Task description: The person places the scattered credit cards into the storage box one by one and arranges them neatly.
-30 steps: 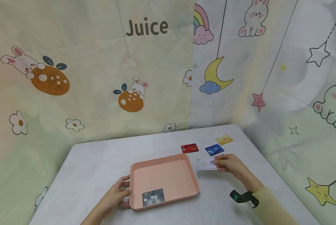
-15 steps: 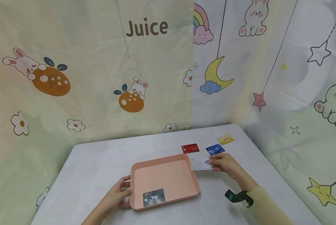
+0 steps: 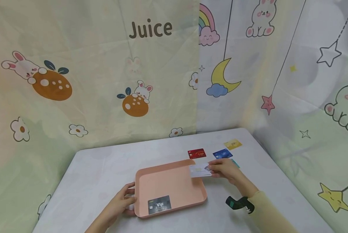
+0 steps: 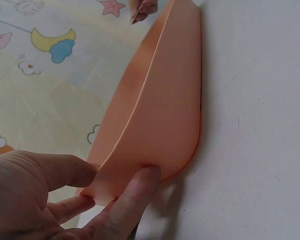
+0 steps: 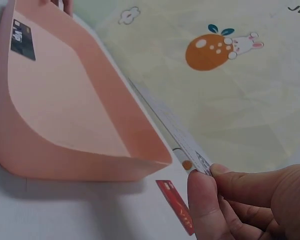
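Note:
In the head view, a pink tray [image 3: 171,184] lies on the table with a black "Vip" card [image 3: 160,205] in its near-left corner. My left hand [image 3: 119,202] rests against the tray's left outer wall. In the left wrist view, its fingertips [image 4: 146,176] touch that wall. With thumb and fingers, my right hand [image 3: 227,171] pinches a white card [image 3: 199,170] by one end. That card hangs above the tray's right rim. In the right wrist view, the white card [image 5: 177,127] is seen nearly edge-on.
Behind the tray's right end lie a red card [image 3: 196,153], a blue card [image 3: 222,154] and a yellow card [image 3: 233,144]. A teal card [image 3: 235,163] is partly hidden by my right hand. Printed curtains [image 3: 98,81] stand behind the table [image 3: 104,165].
My right hand has moved left with the white card, bringing it from beside the tray to over its right rim. The teal card shows more. My left hand has stayed at the tray.

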### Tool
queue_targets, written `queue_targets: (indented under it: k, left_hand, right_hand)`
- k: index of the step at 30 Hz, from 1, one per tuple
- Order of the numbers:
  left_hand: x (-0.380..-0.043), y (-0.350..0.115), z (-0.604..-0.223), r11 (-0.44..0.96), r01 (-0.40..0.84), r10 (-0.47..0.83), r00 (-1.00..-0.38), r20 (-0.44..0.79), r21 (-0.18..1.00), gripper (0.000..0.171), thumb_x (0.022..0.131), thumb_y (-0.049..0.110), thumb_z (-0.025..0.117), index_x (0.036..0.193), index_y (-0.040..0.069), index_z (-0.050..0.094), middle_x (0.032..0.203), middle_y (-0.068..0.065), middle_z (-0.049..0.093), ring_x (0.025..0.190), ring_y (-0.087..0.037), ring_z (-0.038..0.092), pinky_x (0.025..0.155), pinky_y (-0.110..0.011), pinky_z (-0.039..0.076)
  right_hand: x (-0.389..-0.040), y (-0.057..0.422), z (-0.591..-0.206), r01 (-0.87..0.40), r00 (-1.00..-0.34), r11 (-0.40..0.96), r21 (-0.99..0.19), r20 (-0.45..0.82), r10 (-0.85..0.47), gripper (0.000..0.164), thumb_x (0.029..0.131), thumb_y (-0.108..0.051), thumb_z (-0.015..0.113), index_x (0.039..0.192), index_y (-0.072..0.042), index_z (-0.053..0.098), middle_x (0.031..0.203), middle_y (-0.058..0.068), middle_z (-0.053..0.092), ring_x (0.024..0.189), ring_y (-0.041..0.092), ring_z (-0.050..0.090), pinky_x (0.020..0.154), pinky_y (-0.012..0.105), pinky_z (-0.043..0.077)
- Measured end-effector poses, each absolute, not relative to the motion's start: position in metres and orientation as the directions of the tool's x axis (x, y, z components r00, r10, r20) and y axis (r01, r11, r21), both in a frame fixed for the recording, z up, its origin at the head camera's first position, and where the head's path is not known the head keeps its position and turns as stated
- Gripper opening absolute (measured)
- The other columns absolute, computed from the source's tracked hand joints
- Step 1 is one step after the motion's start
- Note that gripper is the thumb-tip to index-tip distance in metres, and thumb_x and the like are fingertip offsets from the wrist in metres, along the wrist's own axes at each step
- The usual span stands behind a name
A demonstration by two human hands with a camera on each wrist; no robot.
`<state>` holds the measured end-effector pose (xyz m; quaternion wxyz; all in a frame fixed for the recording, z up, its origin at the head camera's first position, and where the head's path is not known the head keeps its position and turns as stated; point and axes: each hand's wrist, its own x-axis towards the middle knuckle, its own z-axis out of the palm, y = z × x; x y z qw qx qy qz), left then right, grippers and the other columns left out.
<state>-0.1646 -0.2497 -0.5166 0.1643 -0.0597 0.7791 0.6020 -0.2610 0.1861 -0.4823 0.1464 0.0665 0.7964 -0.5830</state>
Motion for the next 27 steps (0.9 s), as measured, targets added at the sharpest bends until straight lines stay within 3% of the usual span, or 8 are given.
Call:
queue_targets:
  k: [27]
  left_hand:
    - [-0.165,-0.249,-0.516,0.268,-0.301,0.087,-0.938,-0.334,0.915,0.069,0.097,0.005,0.064,0.157,0.001,0.032,0.147,-0.034,0.043,0.112,-0.031,0.064,0.07,-0.048,0.064]
  right_hand:
    - [-0.257,0.135,-0.49,0.278,-0.941,0.288,-0.916,-0.32,-0.111,0.03,0.095,-0.011,0.074,0.121,0.005,0.071,0.098,0.014,0.073,0.072,0.018,0.069,0.07,0.028,0.063]
